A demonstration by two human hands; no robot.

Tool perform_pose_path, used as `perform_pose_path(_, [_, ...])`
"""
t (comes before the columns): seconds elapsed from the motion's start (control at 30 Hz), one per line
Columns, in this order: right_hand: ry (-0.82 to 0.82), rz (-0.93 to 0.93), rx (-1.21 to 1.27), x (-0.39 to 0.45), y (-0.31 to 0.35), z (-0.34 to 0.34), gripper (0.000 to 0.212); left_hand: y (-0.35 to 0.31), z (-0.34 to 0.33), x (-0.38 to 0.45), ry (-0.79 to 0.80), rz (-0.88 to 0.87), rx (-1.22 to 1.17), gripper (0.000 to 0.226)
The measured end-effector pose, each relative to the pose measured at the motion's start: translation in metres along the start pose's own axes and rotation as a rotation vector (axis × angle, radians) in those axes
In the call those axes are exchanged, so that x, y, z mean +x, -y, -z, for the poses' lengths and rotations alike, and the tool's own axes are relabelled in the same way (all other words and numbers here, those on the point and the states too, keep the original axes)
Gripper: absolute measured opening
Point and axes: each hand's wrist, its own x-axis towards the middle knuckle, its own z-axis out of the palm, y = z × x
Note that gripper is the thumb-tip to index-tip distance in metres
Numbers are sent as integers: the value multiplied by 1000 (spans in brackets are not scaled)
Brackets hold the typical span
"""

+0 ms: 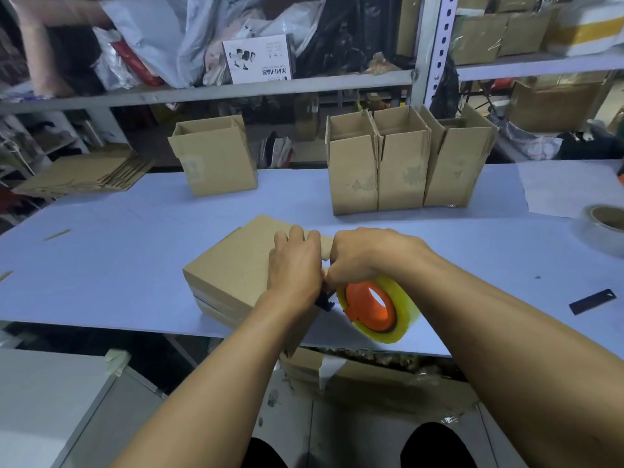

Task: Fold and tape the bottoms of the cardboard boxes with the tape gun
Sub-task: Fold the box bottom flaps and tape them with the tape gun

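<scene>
While unreadably blurred on the shelf carton (258, 59), left hand (295, 265) flat on box (233, 268), right hand (364, 256) gripping tape gun (374, 307).

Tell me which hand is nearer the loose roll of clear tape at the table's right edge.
The right hand. It grips the tape gun on the box, on the side toward the clear tape roll. The left hand presses the box farther left.

Dim, cool, even light with soft shadows; the desk (101, 231) looks bluish. Wide-angle bending curves the edges, and the corners are blurred.
</scene>
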Motion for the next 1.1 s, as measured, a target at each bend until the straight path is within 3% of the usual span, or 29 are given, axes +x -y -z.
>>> perform_pose_path(0.13, [40, 10, 65, 6, -16, -11, 48, 2, -3, -1, -39, 8, -18, 17])
perform_pose_path(0.33, [5, 35, -6, 0, -35, -12, 58, -2, -8, 3, -30, 57, 173, 29])
perform_pose_path(0.47, [-164, 78, 8, -21, -58, -13, 42, -6, -8, 7, 59, 103, 223, 38])
perform_pose_path(0.53, [-287, 133, 96, -32, -69, -21, 46, -3, -1, 11, 115, 150, 68, 51])
perform_pose_path(0.63, [-472, 251, 370, -45, -80, -36, 52, 10, 21, 12, 135, 253, -439, 62])
perform_pose_path(0.77, [-638, 352, 533, -54, -77, -46, 55, 17, 53, 1, -75, 298, -842, 29])
perform_pose_path(0.83, [-681, 384, 567, -55, -71, -50, 56, 10, 67, -5, 58, 378, -1057, 15])
perform_pose_path(0.93, [-710, 425, 583, -57, -64, -52, 56, 5, 80, -13, 361, 333, -1154, 34])
perform_pose_path(1.1, [-711, 436, 551, -56, -58, -49, 58, 11, 86, -17, 377, 292, -1182, 26])
